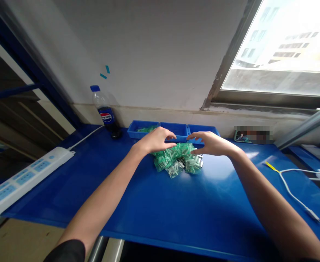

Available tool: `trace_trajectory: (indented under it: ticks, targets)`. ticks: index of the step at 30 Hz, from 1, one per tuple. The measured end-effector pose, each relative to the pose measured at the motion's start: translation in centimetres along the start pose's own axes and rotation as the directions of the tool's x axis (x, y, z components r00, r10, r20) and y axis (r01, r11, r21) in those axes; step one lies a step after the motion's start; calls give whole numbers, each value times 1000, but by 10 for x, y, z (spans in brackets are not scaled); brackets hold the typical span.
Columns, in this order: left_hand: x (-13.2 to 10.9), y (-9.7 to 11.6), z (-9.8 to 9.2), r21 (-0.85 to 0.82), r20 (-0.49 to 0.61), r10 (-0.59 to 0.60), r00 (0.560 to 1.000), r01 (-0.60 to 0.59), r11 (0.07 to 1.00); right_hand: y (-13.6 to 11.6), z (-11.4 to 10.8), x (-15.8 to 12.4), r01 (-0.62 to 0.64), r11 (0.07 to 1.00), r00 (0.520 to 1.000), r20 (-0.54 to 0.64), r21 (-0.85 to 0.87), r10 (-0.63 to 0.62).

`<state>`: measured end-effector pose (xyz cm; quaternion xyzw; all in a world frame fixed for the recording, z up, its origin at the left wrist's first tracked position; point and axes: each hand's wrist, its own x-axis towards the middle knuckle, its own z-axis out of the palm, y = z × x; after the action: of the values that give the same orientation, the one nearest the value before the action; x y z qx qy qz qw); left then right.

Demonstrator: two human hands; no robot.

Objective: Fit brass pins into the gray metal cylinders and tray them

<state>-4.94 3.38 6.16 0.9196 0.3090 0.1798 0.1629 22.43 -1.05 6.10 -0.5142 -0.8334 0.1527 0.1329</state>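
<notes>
A pile of small green see-through packets with white and metallic pieces [173,158] lies on the blue tabletop [160,211]. Over its left side is my left hand [158,140], thumb and fingers curved and apart, holding nothing. My right hand [210,143] faces it from the right side of the pile, its fingers likewise bent and spread with nothing in them. Whether the fingertips touch the packets I cannot tell. Just behind the hands stands a row of three blue bins [173,128]; some green packets [147,129] lie in the left one.
A cola bottle with a blue cap [105,112] stands at the back left. A white power strip [28,180] runs along the left edge. At the back right a phone [241,135] leans against the wall. A white cable [293,193] lies on the right.
</notes>
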Motion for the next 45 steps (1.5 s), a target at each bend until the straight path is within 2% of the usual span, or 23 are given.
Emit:
trace_trajectory:
  ticks: [3,6,10,13,15,17,20,25,28,30,35,42,45]
  targets:
    - [1,5,9,-5,80,39,996,-39,999,1,2,-2,21,1000,998,56,-10,-21]
    - [1,4,16,4,101,33,994,-33,999,2,5,0,3,1000,998,69,-8,-2]
    - [2,3,21,26,111,22,994,-25,999,4,5,4,-25,999,999,22,27,24]
    - [3,3,22,16,95,20,995,-22,1000,4,2,4,-57,976,998,-17,211,62]
    - [3,3,23,-16,58,1,998,0,1000,1,0,4,-100,910,994,-6,402,112]
    - [4,4,24,-84,1,-32,999,32,996,-3,-3,3,-134,821,987,0,555,161]
    - [5,4,25,-282,-57,-83,995,64,957,-11,-9,1,-113,729,982,-38,676,187]
    - [5,2,19,-623,2,-141,990,112,774,-19,-14,-2,-9,680,982,-120,734,142]
    - [3,1,11,-717,41,-149,988,133,684,-22,-12,-2,19,659,984,-132,752,122]
    - [1,0,6,-735,40,-152,988,132,665,-25,-10,-1,13,648,987,-114,762,115]
    - [-1,1,-2,-691,-9,-188,982,130,711,-31,-1,3,-78,618,985,-36,783,170]
    - [-1,3,-4,-610,-67,-161,985,87,788,-30,10,9,-103,653,972,-62,750,225]
    - [-3,-2,-14,-507,-156,-198,968,94,857,-25,12,11,-102,701,968,-93,705,234]
